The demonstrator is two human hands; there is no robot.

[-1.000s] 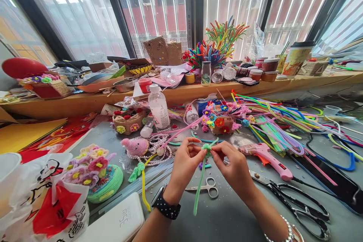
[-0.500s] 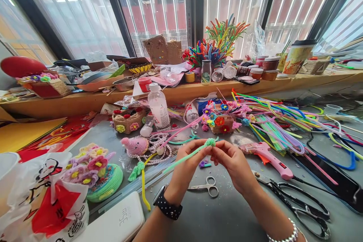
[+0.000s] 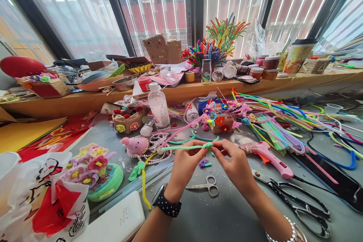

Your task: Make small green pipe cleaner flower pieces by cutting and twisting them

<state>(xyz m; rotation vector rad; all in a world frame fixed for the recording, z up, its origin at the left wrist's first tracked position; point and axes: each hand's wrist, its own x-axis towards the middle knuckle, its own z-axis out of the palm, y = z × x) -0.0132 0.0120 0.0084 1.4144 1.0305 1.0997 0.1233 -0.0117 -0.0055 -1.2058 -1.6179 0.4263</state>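
My left hand (image 3: 185, 166), with a dark dotted watch band at the wrist, pinches a light green pipe cleaner (image 3: 184, 147) near its looped, knotted part. My right hand (image 3: 232, 159) grips the other side of that knot between thumb and finger. The free tail of the pipe cleaner points left over a string of pearl beads (image 3: 154, 143). Small scissors (image 3: 208, 186) lie on the table below my hands. Just beyond my fingers is a small purple and teal piece (image 3: 203, 163).
A pink glue gun (image 3: 270, 155) and large black scissors (image 3: 297, 200) lie at right. A white box (image 3: 119, 219) and a green base with fluffy flowers (image 3: 109, 183) stand at left. Behind are a clear bottle (image 3: 159, 107), a flower basket (image 3: 224, 123) and many pipe cleaners (image 3: 283, 117).
The pipe cleaner's free tail has swung up from a slant to nearly level. Both hands have turned slightly, and the knotted part sits a little lower between the fingers.
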